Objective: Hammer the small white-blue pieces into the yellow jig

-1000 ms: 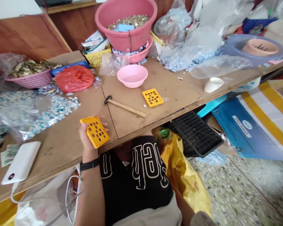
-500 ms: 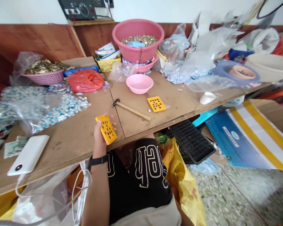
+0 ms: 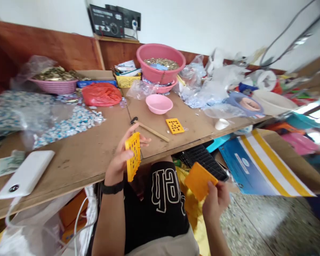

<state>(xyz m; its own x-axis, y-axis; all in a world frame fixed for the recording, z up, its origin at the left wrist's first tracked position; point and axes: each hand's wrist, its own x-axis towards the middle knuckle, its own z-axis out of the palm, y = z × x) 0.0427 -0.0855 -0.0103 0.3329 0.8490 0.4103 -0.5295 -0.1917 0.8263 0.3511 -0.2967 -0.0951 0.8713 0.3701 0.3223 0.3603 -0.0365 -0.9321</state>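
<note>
Along the front edge of the desk (image 3: 77, 156), holds a slotted yellow tray (image 3: 133, 156) on edge in the left hand (image 3: 116, 161). Closes that grip around it, pressing the thumb to the near side and extending some fingers past it; cannot tell how many touch. Beyond the front edge, above the lap, pinches a plain orange plate (image 3: 200, 181) near its edge in the right hand (image 3: 216, 199), with thumb and fingertips drawn together and the broad face tilted. Seems, judging by the gap between both pieces, to be at a two-handed handling step. Calls, for any further move, for firm support of the plate and steady control of the tray's angle. Behind the left hand, shows a hammer (image 3: 154, 131) lying slantwise; farther right, a second slotted tray (image 3: 175, 126) lying flat, nearer the front edge than the pink bowl (image 3: 159, 105).
</note>
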